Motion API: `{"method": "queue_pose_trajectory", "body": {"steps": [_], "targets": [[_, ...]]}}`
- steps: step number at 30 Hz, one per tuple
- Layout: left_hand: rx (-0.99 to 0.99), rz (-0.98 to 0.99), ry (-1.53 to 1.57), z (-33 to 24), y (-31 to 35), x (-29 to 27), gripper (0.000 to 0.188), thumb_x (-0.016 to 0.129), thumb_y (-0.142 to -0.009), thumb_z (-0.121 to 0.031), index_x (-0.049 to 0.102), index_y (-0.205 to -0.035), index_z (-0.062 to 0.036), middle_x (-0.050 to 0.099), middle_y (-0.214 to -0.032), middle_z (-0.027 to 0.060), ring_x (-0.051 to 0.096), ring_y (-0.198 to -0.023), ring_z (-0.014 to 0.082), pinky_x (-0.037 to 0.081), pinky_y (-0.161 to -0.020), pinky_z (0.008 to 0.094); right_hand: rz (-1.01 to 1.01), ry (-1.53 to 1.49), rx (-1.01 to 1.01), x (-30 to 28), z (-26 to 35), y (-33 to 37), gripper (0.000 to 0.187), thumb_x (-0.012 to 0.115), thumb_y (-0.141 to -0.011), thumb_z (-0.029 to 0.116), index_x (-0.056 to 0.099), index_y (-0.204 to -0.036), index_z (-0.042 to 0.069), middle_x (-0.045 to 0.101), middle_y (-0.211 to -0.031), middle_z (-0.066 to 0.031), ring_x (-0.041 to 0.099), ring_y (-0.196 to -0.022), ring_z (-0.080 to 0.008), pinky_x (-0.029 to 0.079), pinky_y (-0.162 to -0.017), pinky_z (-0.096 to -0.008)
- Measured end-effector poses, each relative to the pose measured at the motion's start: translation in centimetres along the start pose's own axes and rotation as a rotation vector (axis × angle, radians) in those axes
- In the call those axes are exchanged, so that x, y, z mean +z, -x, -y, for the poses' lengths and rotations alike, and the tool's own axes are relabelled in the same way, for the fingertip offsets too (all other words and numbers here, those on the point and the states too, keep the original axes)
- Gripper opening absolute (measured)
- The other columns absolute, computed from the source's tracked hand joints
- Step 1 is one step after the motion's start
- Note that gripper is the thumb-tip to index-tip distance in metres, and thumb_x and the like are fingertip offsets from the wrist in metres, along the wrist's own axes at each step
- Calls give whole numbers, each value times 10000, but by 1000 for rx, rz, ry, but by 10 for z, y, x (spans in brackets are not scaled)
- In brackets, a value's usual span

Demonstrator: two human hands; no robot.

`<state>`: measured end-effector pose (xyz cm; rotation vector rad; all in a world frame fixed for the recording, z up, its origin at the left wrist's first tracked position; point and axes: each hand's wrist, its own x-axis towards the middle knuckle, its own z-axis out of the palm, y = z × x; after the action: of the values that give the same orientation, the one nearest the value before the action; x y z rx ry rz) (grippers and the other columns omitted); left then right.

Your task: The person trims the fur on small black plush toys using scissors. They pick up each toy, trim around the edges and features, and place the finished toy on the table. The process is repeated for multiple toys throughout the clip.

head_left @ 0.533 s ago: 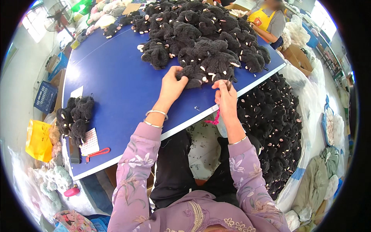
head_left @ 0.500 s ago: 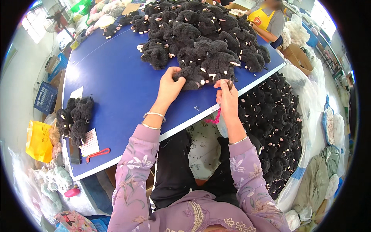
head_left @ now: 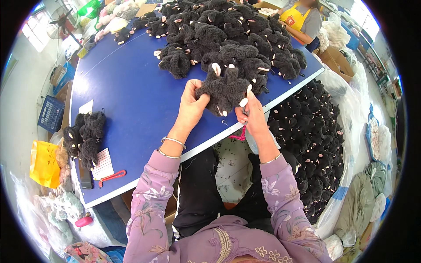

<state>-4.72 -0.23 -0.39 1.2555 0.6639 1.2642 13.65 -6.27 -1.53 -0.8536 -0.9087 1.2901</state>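
A black fluffy plush toy [head_left: 224,91] with pale ears and paws is held up at the table's near edge. My left hand [head_left: 193,107] is closed on the toy's left side, thumb on top. My right hand [head_left: 255,115] is closed at the toy's right side, beside two pale paws. In it is a small dark tool, mostly hidden by the fingers, with a pink braided cord [head_left: 238,135] hanging below. Just beyond the toy lies a big heap of similar black plush toys [head_left: 219,37].
The blue table [head_left: 136,101] has a pale edge. At its left lie several black plush toys [head_left: 90,131], a dotted card [head_left: 102,163] and a red strap [head_left: 113,175]. On my right stands a large bag full of black toys [head_left: 307,153]. A person in a yellow apron [head_left: 293,18] is far right.
The plush toy has been lifted from the heap's near edge and turned, its pale ear and paws now showing. My right hand has moved slightly down and left.
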Motion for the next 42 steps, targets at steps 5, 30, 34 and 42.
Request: {"method": "queue_pose_trajectory", "body": {"steps": [5,30,34,42], "targets": [[41,56,-101,-1,3,1,249,525,-824,56,451,-1034,-54,487,-937,-10,475,-872,53,410,-787,201,-131,-70,1,6,10,-3,349,511,-953,352,552,-1115,46,524,-767,15,379,-482,-32,292,-420,-202],[-190,-118,414,-10,-6,-7,253,535,-945,-160,520,-1166,-38,590,-1055,40,559,-927,99,478,-808,249,-1,34,48,17,-3,3,247,640,-844,38,548,-1074,40,566,-822,7,435,-543,-33,334,-449,-183],[-370,69,195,-15,1,-4,308,541,-945,-263,538,-1172,-55,603,-1040,26,572,-919,95,488,-749,269,-24,-31,46,16,-1,4,245,637,-846,36,540,-1071,47,568,-849,5,418,-534,-32,335,-450,-185],[-247,86,107,-12,1,-4,169,549,-926,-174,624,-882,-29,591,-677,11,512,-556,81,418,-529,216,-48,-176,89,11,-2,3,220,613,-877,59,538,-1084,49,574,-833,-5,442,-539,-44,332,-432,-198]]}}
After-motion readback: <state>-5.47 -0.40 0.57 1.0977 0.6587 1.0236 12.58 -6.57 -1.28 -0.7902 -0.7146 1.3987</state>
